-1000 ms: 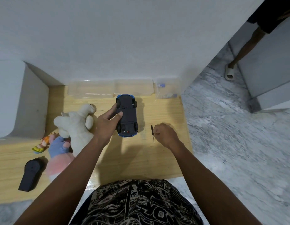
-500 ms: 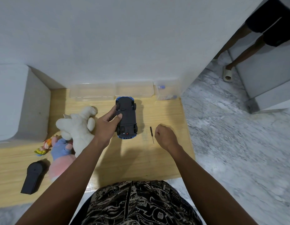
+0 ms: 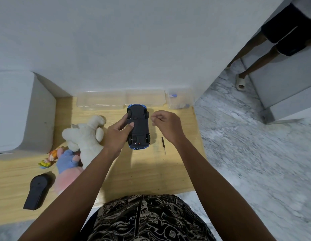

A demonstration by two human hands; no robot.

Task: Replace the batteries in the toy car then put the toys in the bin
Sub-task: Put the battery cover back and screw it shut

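One toy car [image 3: 138, 126], one screwdriver [image 3: 163, 144], three soft toys [image 3: 85, 134], two clear boxes [image 3: 100, 101].

1. The place looked like a room in a home, not a workshop or a lab.
2. A pale wooden worktop [image 3: 142, 171] stood against a plain white wall [image 3: 134, 40] at the centre of the frame.
3. Soft toys lay at the left centre: a white plush animal [image 3: 85, 136] and a pink and blue plush [image 3: 66, 169].
4. Clear plastic boxes [image 3: 120, 100] lined the wall at the centre.
5. Grey marbled floor tiles [image 3: 255, 162] filled the right side.
6. In the upper right, a second person's bare legs [image 3: 259, 56] stood in a slip-on sandal [image 3: 240, 82].
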